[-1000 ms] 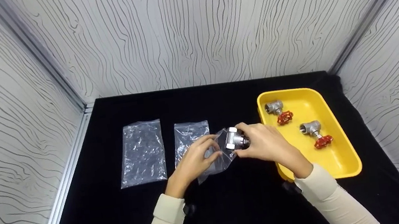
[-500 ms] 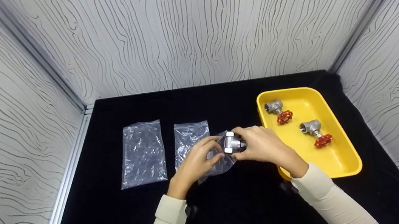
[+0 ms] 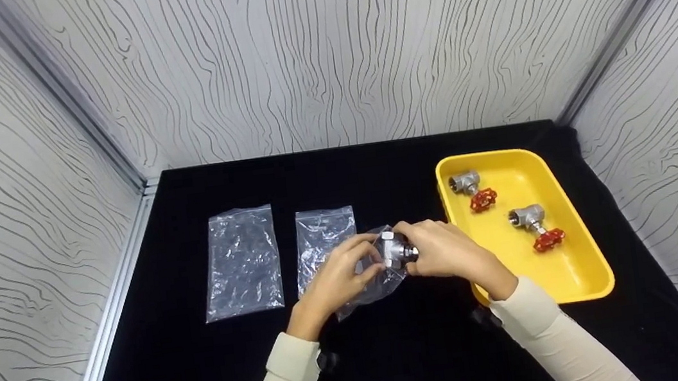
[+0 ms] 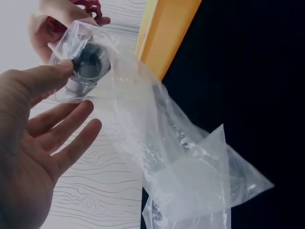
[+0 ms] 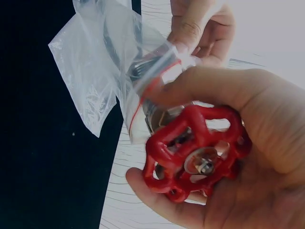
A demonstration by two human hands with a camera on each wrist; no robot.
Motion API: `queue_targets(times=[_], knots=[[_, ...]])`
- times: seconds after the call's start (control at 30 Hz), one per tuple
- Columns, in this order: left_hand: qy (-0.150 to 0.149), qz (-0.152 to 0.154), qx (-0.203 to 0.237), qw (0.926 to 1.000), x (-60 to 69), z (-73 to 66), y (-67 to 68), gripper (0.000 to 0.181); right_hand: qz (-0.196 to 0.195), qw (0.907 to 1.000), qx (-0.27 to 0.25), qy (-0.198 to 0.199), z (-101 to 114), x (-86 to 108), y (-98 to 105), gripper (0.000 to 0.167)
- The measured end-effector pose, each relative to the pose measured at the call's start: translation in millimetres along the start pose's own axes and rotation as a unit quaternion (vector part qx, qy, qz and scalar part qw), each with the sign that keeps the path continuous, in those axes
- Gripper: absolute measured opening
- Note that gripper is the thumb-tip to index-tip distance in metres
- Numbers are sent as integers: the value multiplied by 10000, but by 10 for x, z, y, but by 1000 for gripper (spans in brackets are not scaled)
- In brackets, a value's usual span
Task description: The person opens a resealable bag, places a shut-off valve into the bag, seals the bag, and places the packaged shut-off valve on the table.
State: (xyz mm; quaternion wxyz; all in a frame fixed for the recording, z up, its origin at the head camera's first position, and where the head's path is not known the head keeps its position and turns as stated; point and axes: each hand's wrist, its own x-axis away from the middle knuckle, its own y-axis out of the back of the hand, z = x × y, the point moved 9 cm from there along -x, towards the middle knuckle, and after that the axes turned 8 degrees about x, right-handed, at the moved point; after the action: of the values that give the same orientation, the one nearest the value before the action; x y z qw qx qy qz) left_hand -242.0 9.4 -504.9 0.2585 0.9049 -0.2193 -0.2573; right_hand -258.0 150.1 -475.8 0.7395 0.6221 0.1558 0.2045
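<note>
My left hand (image 3: 339,274) pinches the mouth of a clear zip-lock bag (image 3: 380,286) between thumb and fingers. A steel valve (image 3: 393,252) sits with its threaded body end inside that mouth. In the left wrist view the valve's round port (image 4: 90,61) shows through the film, and the rest of the bag (image 4: 186,162) hangs slack. My right hand (image 3: 447,253) grips the valve by its red handwheel (image 5: 217,113), which stays outside the bag. In the right wrist view the bag's red seal line crosses close to my right thumb.
To the right stands a yellow tray (image 3: 574,284) with two more red-wheeled valves, one nearer (image 3: 530,219) and one farther (image 3: 465,183). Flat clear bags lie on the black cloth, a large one (image 3: 241,261) at left and a smaller one (image 3: 324,225) partly behind my left hand.
My right hand has moved left and slightly nearer me, bringing the valve body into the bag mouth. The left hand has shifted slightly right with the bag.
</note>
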Motion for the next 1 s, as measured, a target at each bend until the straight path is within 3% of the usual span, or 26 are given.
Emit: queue_targets(times=[0.37, 0.67, 1.0], knots=[[-225, -74, -188, 9995, 6, -32, -21, 10, 94, 9997, -116, -184, -10, -42, -77, 48], [-149, -52, -426, 9990, 21, -20, -41, 11, 404, 9960, -782, -135, 0, -57, -169, 52], [22, 99, -368, 9993, 18, -5, -94, 10, 354, 9948, -873, -398, -16, -112, -251, 42]])
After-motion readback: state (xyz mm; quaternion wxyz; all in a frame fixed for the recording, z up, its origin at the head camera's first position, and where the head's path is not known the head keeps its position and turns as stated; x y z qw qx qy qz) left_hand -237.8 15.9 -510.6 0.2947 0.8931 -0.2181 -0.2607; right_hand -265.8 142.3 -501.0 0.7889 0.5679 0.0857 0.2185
